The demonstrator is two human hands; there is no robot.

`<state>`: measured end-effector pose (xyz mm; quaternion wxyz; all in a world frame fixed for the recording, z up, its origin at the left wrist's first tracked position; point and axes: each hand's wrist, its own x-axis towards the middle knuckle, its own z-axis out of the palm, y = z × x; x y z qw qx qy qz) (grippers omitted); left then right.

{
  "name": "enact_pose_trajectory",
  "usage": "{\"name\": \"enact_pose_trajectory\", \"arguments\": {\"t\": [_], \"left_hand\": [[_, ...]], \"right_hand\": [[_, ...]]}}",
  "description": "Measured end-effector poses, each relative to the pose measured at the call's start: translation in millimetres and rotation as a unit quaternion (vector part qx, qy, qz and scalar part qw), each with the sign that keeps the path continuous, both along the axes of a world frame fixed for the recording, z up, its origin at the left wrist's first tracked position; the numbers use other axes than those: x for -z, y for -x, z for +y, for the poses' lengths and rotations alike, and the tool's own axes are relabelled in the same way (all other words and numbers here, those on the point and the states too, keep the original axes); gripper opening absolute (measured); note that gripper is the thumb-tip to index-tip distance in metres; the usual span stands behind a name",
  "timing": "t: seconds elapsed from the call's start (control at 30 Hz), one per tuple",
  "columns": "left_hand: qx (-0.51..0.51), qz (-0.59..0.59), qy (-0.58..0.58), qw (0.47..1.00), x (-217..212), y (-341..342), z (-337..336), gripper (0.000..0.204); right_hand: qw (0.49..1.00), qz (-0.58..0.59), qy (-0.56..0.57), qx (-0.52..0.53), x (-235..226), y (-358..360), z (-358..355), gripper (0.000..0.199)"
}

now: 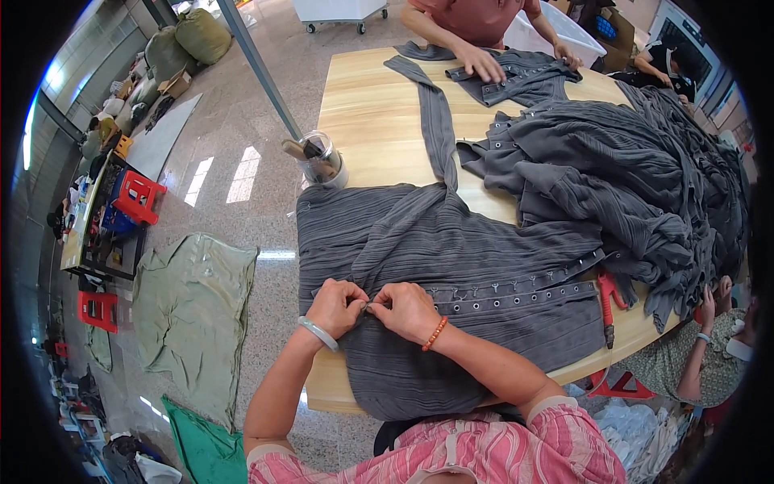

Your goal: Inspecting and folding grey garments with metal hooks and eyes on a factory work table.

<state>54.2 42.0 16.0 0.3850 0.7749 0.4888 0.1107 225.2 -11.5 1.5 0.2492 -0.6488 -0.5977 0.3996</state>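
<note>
A dark grey ribbed garment point(500, 339) lies spread on the near part of the wooden table. Along its middle run a row of metal hooks and a row of metal eyelets. At the left end of these rows, my left hand point(337, 306) and my right hand point(405, 310) meet, both pinching the garment's edge between thumb and fingers. What exactly sits between the fingertips is too small to make out. A long grey fabric strap point(436, 129) stretches from the garment toward the far side of the table.
A heap of grey garments point(613, 161) covers the table's right side. A red-handled tool point(609, 302) lies right of my garment. A clear jar point(324, 161) of tools stands at the table's point(363, 89) left edge. Across, a co-worker's hands point(484, 64) handle another grey garment.
</note>
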Motion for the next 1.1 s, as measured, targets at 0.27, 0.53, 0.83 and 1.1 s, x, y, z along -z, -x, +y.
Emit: {"name": "enact_pose_trajectory", "arguments": {"t": [0.27, 0.53, 0.83, 1.1], "left_hand": [[-0.015, 0.051, -0.192, 0.98, 7, -2, -16, 0.008], [0.069, 0.024, -0.236, 0.969, 4, -35, -24, 0.015], [0.058, 0.01, -0.015, 0.998, -2, -36, -6, 0.007], [0.084, 0.047, 0.021, 0.995, 0, -33, 3, 0.009]], "right_hand": [[0.979, -0.106, -0.167, -0.056, 4, -16, -45, 0.015], [0.983, -0.037, -0.178, -0.011, 5, -20, -49, 0.014], [0.997, -0.008, -0.055, 0.049, 7, -24, -30, 0.02], [0.997, -0.034, -0.053, 0.036, 0, -28, -28, 0.019]]}}
